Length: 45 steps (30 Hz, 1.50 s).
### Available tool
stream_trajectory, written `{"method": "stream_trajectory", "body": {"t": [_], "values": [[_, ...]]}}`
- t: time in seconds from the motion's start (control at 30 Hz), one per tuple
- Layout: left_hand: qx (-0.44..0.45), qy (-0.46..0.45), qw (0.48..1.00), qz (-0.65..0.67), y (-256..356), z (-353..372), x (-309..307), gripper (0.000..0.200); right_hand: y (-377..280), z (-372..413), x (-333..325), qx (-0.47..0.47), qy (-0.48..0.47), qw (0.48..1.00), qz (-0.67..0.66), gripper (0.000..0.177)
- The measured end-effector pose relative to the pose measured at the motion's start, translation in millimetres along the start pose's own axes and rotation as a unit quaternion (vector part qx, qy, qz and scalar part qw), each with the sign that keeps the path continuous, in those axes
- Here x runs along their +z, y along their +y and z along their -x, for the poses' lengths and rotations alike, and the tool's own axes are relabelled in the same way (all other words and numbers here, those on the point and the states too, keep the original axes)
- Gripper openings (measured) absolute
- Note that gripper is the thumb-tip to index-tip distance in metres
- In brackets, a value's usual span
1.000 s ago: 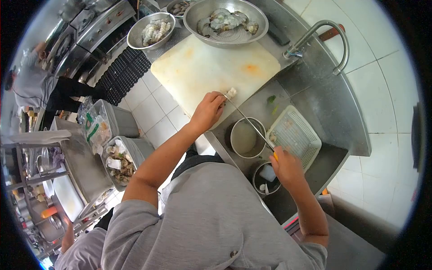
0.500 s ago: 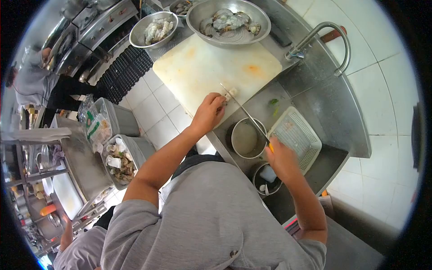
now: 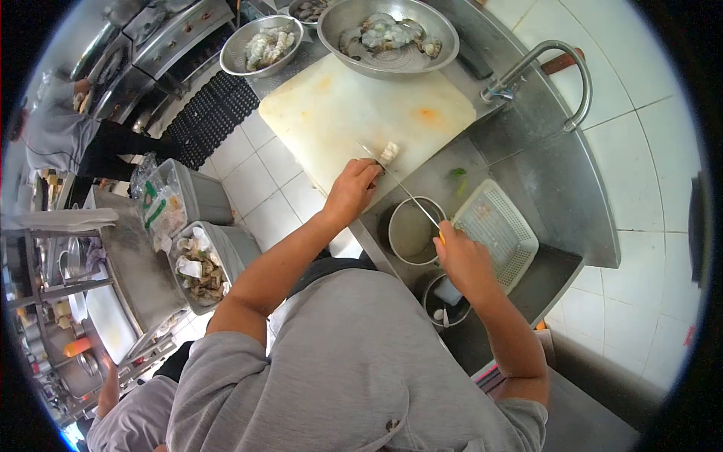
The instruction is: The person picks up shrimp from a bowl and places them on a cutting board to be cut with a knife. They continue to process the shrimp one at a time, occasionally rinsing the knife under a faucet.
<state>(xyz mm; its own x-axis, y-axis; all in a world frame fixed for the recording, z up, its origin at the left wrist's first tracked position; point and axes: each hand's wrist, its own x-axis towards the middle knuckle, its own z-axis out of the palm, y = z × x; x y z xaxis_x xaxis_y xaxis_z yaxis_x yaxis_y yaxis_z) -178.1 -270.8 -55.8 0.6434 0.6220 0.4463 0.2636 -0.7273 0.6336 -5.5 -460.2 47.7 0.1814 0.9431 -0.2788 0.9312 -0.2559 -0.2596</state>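
My right hand [image 3: 465, 261] is closed round the orange handle of a knife [image 3: 412, 198]. The thin blade slants up and left over the near edge of a whitish cutting board [image 3: 354, 102], its tip beside my left fingers. My left hand [image 3: 352, 190] rests at that edge with curled fingers; whatever is under them is hidden. Just beyond the blade lies a small pale piece of what looks like peeled shrimp [image 3: 389, 153]. At the board's far side, a large steel colander [image 3: 331, 56] holds grey raw shrimp [image 3: 390, 34]. A smaller steel bowl [image 3: 228, 62] beside it holds pale peeled shrimp [image 3: 269, 47].
Right of the board is a steel sink [image 3: 546, 181] with a curved faucet [image 3: 586, 83], a pot [image 3: 413, 232], a smaller pot [image 3: 435, 316] and a white plastic basket [image 3: 527, 260]. Waste bins [image 3: 242, 252] stand left. Two other people in grey shirts [image 3: 64, 124] are at the left.
The knife and my right hand have shifted slightly left and up. The pale piece now lies apart from my left fingers, on the far side of the blade.
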Motion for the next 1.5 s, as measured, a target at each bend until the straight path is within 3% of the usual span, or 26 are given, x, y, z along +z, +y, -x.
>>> {"method": "stream_trajectory", "body": {"t": [0.17, 0.37, 0.47, 0.57, 0.9, 0.97, 1.3, 1.5], "values": [[-0.035, 0.063, 0.997, -0.002, 5.2, 5.6, -0.2, 0.031, 7.0, 23.9, -7.6, 0.037, -0.011, 0.999, 0.003, 0.022], [0.004, 0.048, 0.999, -0.008, 0.1, 4.2, -0.4, 0.027, 5.1, 41.7, -22.7, 0.070, -0.076, 0.994, 0.020, 0.024], [0.010, 0.049, 0.999, -0.008, -0.7, 4.2, -0.6, 0.026, 2.8, 20.6, -7.8, -0.002, -0.029, 0.999, 0.032, 0.022], [0.011, 0.048, 0.999, -0.008, -6.3, 7.8, 3.2, 0.027, -8.4, 4.7, -6.1, -0.010, -0.021, 0.999, 0.024, 0.022], [-0.022, 0.050, 0.998, 0.014, 1.2, 12.3, -5.0, 0.024, 7.0, 45.5, -22.7, 0.022, -0.036, 0.999, 0.028, 0.024], [-0.036, 0.020, 0.999, 0.011, -2.1, 12.3, -3.7, 0.022, 5.0, 45.9, -22.0, 0.029, -0.048, 0.998, 0.027, 0.023], [-0.017, 0.048, 0.999, 0.013, -3.3, 11.4, -2.6, 0.022, -3.1, 10.9, 1.2, 0.029, -0.038, 0.999, -0.010, 0.023], [-0.086, 0.062, 0.994, 0.034, 6.0, 18.1, -8.3, 0.022, 2.7, 44.1, -19.9, 0.030, -0.005, 0.999, -0.023, 0.025]]}}
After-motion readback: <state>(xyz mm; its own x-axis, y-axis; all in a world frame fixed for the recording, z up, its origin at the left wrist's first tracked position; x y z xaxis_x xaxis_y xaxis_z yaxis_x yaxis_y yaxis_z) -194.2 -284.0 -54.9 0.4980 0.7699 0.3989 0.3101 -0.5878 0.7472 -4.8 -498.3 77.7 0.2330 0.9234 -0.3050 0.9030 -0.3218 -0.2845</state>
